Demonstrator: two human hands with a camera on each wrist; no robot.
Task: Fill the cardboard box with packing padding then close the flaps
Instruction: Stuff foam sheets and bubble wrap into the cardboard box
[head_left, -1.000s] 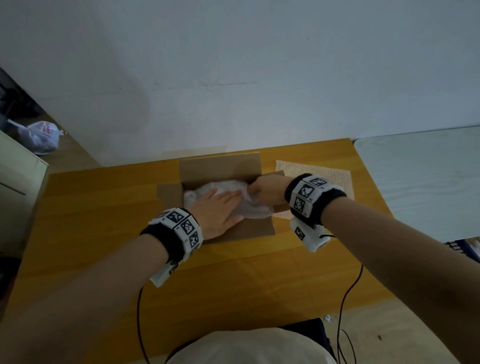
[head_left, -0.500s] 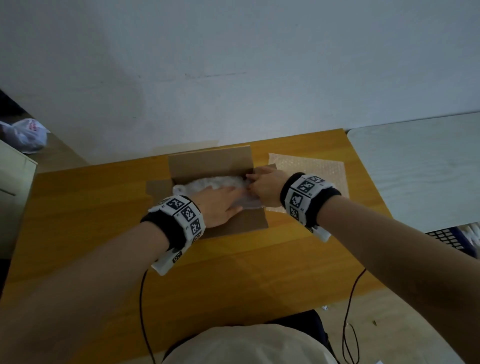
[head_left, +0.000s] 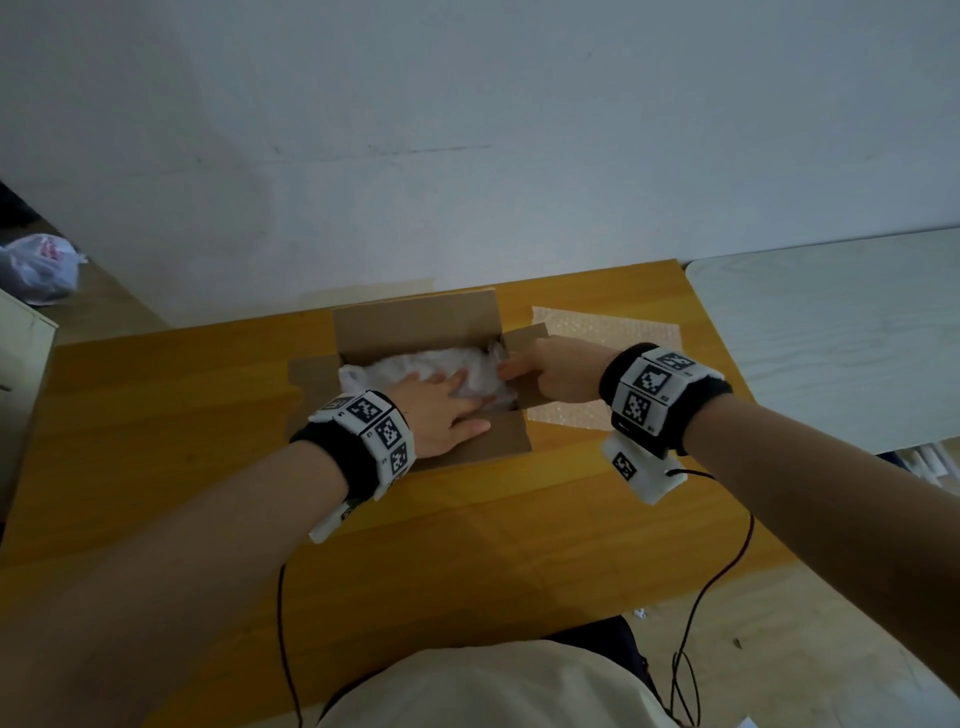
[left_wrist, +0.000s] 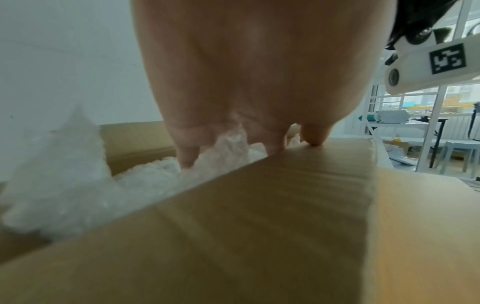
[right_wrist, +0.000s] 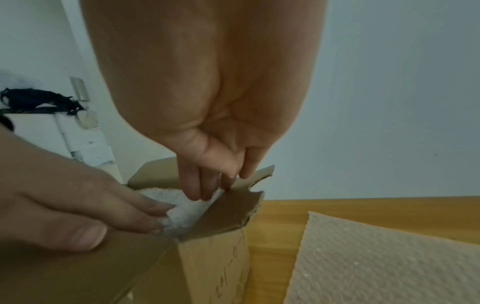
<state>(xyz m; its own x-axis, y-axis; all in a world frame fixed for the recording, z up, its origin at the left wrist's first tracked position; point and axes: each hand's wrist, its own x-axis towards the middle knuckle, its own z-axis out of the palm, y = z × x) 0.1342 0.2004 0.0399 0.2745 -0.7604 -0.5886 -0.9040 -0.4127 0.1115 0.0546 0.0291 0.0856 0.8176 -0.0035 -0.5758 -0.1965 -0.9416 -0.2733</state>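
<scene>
At centre frame on the tabletop (head_left: 156, 415), the left hand (head_left: 436, 410), fingers flat in an open grip, presses white padding (head_left: 415, 364) into the cardboard box (head_left: 415, 322), seemingly to seat it, while the right hand (head_left: 550, 369) fingers tuck its edge beside the right flap (head_left: 530, 338).

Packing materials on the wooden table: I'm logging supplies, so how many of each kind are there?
Brown cardboard box, flaps open: 1
White crumpled padding inside the box: 1
Flat bubble-wrap sheet on the orange wooden table beside the box: 1
Total: 3
</scene>
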